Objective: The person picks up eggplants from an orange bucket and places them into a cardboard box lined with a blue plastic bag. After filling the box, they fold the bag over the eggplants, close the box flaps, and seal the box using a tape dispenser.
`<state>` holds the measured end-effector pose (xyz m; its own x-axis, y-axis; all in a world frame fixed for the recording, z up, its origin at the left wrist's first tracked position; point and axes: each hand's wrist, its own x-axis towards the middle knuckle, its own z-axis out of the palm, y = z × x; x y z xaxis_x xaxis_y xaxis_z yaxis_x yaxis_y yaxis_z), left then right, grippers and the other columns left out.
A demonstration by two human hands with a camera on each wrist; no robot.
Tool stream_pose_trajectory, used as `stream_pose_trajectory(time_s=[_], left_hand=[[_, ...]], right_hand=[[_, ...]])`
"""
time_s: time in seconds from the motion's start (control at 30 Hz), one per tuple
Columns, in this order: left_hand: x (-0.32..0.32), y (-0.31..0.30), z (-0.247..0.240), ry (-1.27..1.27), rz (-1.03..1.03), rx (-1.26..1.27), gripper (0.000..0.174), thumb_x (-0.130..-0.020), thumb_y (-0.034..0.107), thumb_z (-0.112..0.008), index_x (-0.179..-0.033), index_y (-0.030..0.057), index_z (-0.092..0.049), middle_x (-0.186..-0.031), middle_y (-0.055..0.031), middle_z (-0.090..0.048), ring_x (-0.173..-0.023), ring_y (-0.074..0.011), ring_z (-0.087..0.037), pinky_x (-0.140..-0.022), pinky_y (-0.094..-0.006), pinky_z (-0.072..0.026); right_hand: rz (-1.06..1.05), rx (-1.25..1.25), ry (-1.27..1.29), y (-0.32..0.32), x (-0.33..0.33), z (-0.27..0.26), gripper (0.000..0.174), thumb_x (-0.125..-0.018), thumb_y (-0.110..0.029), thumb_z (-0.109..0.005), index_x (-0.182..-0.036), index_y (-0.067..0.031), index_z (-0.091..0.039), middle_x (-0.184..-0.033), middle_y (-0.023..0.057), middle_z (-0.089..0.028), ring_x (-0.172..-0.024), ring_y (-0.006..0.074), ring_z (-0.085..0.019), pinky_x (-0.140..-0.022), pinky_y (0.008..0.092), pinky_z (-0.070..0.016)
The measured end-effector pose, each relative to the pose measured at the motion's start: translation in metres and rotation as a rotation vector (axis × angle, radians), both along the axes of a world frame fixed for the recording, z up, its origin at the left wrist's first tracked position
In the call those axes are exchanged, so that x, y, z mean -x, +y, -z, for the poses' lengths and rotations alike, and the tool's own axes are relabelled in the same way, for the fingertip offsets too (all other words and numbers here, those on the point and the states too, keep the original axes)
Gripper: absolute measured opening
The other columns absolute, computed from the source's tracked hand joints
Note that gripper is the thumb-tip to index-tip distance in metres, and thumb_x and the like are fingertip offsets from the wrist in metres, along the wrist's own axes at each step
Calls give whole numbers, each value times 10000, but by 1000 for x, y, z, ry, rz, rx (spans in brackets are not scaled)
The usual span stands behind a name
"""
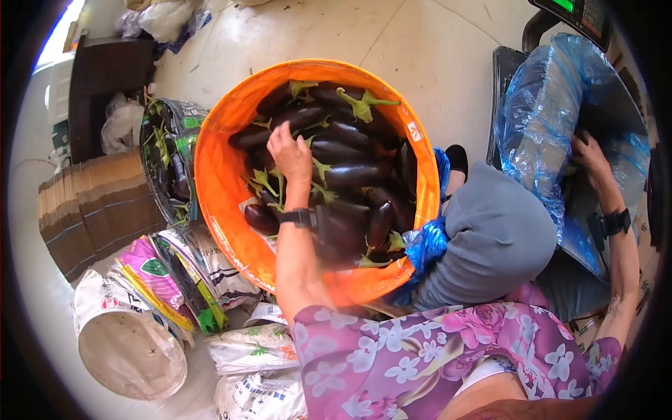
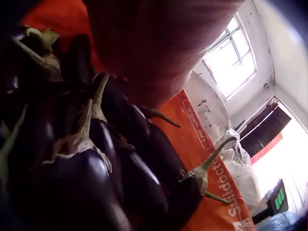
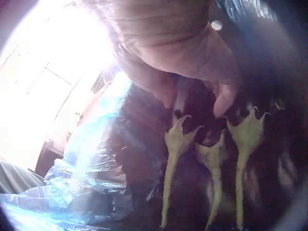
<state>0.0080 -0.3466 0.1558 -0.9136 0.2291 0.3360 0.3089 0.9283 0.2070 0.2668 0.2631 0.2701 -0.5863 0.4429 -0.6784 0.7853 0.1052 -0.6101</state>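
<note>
In the head view an orange round container is filled with glossy dark eggplants with green stems. My left hand reaches into it from the near side, fingertips at the eggplants in its far-left part. In the left wrist view the hand hangs over the pile, its fingertips hidden. My right hand is inside a blue clear plastic bag at the right. In the right wrist view its thumb and finger grip the stem end of an eggplant, beside other eggplants whose pale green caps stand in a row.
A scale with a green display stands at the upper right. Left of the orange container are a mesh basket of eggplants, stacked flattened cardboard, folded bags and a white bucket. A grey-clothed knee sits between container and bag.
</note>
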Motion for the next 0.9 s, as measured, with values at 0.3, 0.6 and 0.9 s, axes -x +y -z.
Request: stream_pose_trajectory(time_s=[0.3, 0.6, 0.9], left_hand=[[32, 41, -14, -58, 232, 503, 502, -672, 134, -723, -1155, 131, -586, -1023, -73, -624, -986, -287, -606, -779, -462, -502], [-41, 162, -240, -384, 268, -1094, 648, -920, 444, -607, -1293, -76, -506, -1225, -180, -594, -1109, -314, -606, -999, -460, -486], [-84, 368, -255, -1211, 925, -1073, 466, -997, 369, -553, -1298, 13, -539, -1207, -113, -637, -1017, -197, -657, -872, -324, -538]], right_hand=[[-117, -113, 100, -20, -11, -70, 608, -913, -417, -599, -1349, -4, -505, -1198, 90, -597, -1028, 157, -569, -830, 298, -464], [30, -188, 539, -38, 6, -172, 334, -940, -193, -631, -1188, 25, -587, -1130, 140, -656, -1049, 238, -627, -950, 361, -492], [-278, -316, 778, -94, 27, -173, 651, -796, -389, -724, -1252, 30, -524, -1086, 195, -619, -1014, 280, -611, -876, 359, -473]])
